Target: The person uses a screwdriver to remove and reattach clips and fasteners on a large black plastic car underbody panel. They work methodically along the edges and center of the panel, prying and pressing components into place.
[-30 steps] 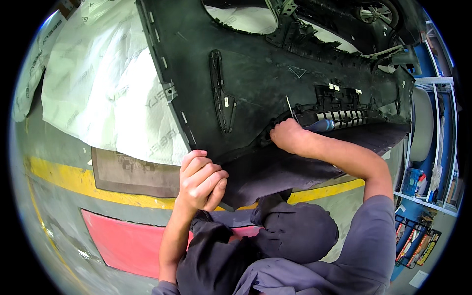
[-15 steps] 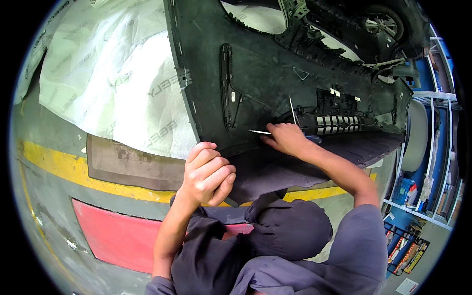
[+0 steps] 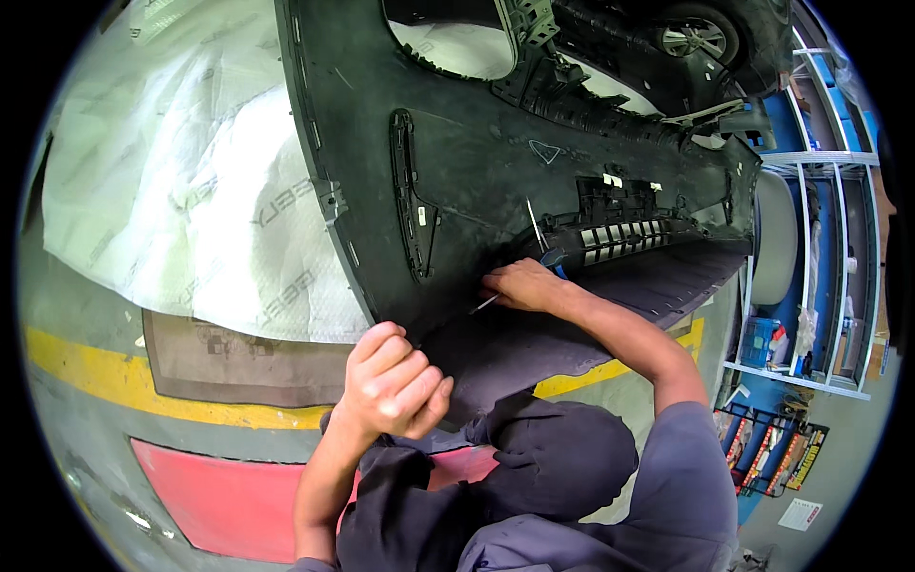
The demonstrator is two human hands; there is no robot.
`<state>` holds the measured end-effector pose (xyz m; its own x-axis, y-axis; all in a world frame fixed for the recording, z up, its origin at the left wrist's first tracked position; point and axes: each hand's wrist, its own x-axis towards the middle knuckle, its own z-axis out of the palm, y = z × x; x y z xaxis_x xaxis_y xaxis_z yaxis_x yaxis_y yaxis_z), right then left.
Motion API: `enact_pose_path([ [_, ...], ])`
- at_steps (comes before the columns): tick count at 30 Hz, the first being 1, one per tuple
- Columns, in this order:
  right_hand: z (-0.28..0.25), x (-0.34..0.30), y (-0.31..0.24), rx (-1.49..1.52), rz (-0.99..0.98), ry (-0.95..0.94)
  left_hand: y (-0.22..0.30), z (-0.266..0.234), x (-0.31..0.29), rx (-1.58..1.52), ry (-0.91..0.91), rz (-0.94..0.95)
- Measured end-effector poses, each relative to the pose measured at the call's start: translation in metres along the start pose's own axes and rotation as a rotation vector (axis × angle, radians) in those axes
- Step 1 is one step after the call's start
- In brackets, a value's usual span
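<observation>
A large black car bumper [image 3: 353, 124] has its inner side toward me. My left hand [image 3: 396, 381] is closed round its lower left edge, fingers curled and thumb on the near side. Against the inner lower part, my right hand [image 3: 524, 285] is closed on a slender metal rod-like tool [image 3: 484, 304], whose tip sticks out past the fingertips. Behind that hand, a thin pale rod [image 3: 535, 225] slants up beside a blue piece [image 3: 553, 262]; whether these belong to the held tool I cannot tell. A slatted grille [image 3: 621, 239] sits to the right.
White wrapping sheet [image 3: 191, 181] spreads at the left. Below lie a brown mat [image 3: 238, 367], a yellow floor line [image 3: 95, 367] and a red panel [image 3: 224, 496]. Metal shelving [image 3: 820, 276] stands at the right; a car wheel [image 3: 699, 38] shows at the far right.
The view has shifted, so the bumper appears farther left and lower. The rod tip in my right hand now points down-left instead of nearly level. My left hand keeps its grip.
</observation>
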<state>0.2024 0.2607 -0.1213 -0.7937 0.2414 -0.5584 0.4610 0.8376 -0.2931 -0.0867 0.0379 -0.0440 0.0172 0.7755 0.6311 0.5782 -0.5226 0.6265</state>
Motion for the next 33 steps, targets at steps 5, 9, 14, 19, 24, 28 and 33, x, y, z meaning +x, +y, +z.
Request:
enact_pose_path([
  [5, -0.042, -0.023, -0.019, 0.127, 0.1, 0.088, -0.007, -0.003, 0.001, -0.057, -0.013, 0.049],
  [9, -0.084, -0.063, -0.033, 0.141, 0.309, 0.047, -0.01, -0.004, -0.003, -0.082, -0.004, 0.052],
  [14, -0.097, -0.119, -0.006, 0.107, 0.462, 0.067, -0.014, 0.006, -0.001, -0.054, -0.012, 0.031],
  [19, -0.089, -0.144, 0.066, 0.124, 0.516, 0.21, -0.002, -0.004, 0.0, 0.094, -0.083, 0.031],
  [24, -0.046, -0.198, 0.212, 0.42, 0.496, 0.362, 0.033, -0.003, 0.025, 0.236, -0.353, -0.271],
  [28, -0.053, -0.249, 0.3, 0.504, 0.408, 0.469, 0.09, 0.023, 0.065, 0.57, -0.43, -0.537],
  [33, -0.07, -0.267, 0.437, 0.482, 0.347, 0.461, 0.135, 0.107, 0.126, 0.92, -0.445, -0.609],
])
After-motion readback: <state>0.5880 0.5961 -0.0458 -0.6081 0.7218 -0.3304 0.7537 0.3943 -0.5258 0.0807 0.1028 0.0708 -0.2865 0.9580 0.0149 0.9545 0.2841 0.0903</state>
